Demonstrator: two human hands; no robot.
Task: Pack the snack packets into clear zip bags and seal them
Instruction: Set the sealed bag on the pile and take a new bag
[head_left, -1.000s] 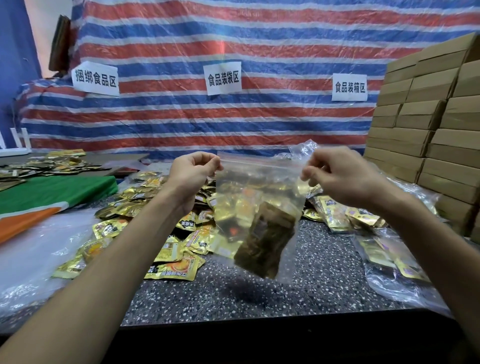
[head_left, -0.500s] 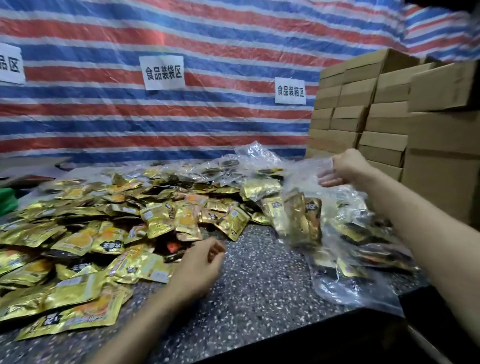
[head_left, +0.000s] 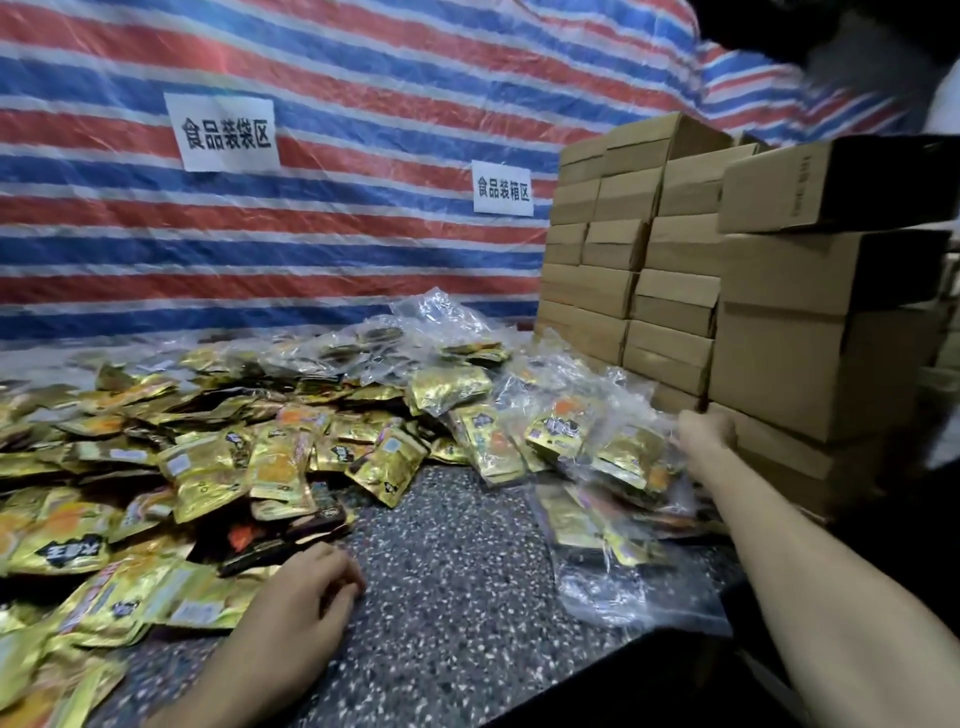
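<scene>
The right hand (head_left: 706, 434) is on a crinkly clear plastic bag (head_left: 597, 431) lying flat, long side left-to-right; I cannot tell if it grips. The left hand (head_left: 311, 587) rests loosely curled and empty on the speckled grey table (head_left: 467, 571).

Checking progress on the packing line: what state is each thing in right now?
loose snack packets: unbagged, heaped on the table.
filled zip bags: piled at the right; seals too blurred to tell.
left hand: loosely curled beside the loose packets, nothing visibly held.
right hand: on the bag pile; fingers hidden, grip unclear.
cardboard boxes: closed, stacked.
</scene>
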